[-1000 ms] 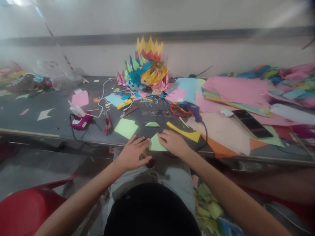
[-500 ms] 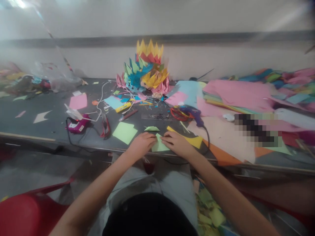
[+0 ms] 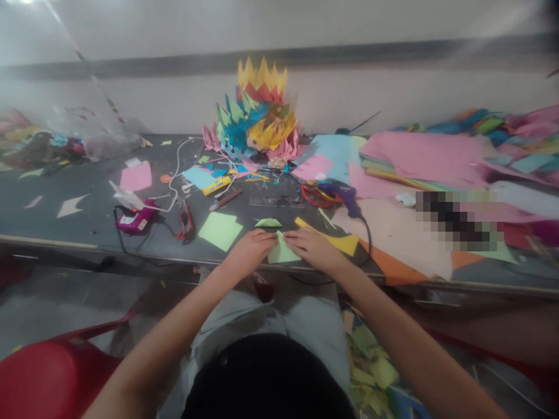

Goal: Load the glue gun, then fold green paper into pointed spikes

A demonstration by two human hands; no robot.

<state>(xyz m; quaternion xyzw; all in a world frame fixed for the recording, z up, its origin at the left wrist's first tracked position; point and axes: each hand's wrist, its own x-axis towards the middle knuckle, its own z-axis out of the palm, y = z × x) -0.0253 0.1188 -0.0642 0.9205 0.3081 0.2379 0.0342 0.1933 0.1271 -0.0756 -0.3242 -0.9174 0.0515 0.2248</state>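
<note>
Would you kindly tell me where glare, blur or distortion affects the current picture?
Head view: soft and hazy overall; glare at top left; clear plastic bag blurred; pixelation hides part of the dark table at right; fine print unreadable.

- Site type: papercraft workshop or craft work area; wider building not identifiable.
- Landmark: multicoloured folded-paper model (image 3: 262, 125), on dark bench (image 3: 98, 201), plain wall (image 3: 152, 102) behind.
- Right of model: stacked coloured sheets (image 3: 428, 157).
- Front-right of model: corded purple glue gun (image 3: 339, 191), red-handled scissors (image 3: 318, 195).
- Just in front of model: yellow cutter (image 3: 217, 185), small paper scraps (image 3: 259, 176).
- Far front-left of model: red chair (image 3: 43, 378), below bench level.
</note>
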